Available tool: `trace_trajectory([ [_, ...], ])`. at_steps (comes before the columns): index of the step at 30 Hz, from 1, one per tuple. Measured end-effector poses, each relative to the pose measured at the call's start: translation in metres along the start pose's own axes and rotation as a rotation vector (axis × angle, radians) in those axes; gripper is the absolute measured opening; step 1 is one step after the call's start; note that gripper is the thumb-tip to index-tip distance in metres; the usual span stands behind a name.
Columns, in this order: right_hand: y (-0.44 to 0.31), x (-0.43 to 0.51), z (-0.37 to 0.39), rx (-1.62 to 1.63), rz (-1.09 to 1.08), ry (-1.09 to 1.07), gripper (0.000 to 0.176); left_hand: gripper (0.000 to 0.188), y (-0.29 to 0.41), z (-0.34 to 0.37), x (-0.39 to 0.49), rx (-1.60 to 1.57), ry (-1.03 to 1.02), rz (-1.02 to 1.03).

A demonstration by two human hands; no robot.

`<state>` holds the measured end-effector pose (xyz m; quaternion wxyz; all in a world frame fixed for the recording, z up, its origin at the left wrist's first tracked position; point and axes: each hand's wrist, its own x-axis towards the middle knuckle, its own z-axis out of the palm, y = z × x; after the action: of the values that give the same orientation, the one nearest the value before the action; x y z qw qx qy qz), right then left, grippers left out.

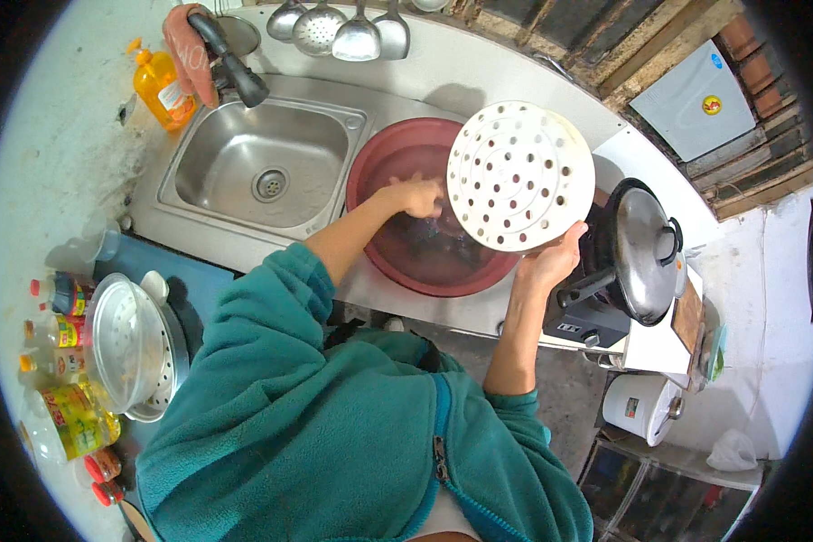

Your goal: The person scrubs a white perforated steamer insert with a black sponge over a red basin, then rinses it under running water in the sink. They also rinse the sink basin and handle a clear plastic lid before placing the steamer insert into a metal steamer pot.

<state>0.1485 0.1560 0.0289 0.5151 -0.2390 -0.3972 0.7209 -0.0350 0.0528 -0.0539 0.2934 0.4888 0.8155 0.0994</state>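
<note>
A round white perforated steamer plate is raised and tilted over the right part of a red plastic basin. My right hand grips the plate at its lower right rim. My left hand reaches into the basin, just left of the plate, with its fingers bent; part of them is hidden, and whether it holds anything I cannot tell. Water with some bubbles lies in the basin, which rests on the counter beside the stainless steel sink.
A lidded black wok sits on a stove at the right, its handle pointing towards me. The faucet, a pink cloth and an orange soap bottle are at the upper left. Bottles and a steamer pot stand at the left.
</note>
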Motion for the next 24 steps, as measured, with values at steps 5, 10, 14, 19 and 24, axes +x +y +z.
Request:
trace_trajectory([
  [5, 0.009, 0.003, 0.005, 0.077, 0.137, 0.078, 0.046, 0.033, -0.014, -0.021, -0.017, -0.775, 0.325, 0.139],
  [10, 0.018, 0.005, 0.009, 0.154, 0.234, 0.06, 0.047, 0.038, 0.004, -0.029, -0.051, -1.294, 0.389, -0.083],
  [14, 0.021, 0.006, 0.009, 0.174, 0.293, 0.026, 0.048, 0.041, 0.013, -0.03, -0.064, -1.389, 0.417, -0.057],
  [19, 0.017, 0.007, 0.011, 0.191, 0.349, -0.082, 0.049, 0.044, 0.014, -0.016, -0.064, -1.413, 0.487, -0.082],
  [24, 0.001, 0.0, 0.026, 0.09, 0.257, -0.213, 0.052, 0.04, 0.007, -0.004, -0.066, -0.974, 0.935, 0.028],
])
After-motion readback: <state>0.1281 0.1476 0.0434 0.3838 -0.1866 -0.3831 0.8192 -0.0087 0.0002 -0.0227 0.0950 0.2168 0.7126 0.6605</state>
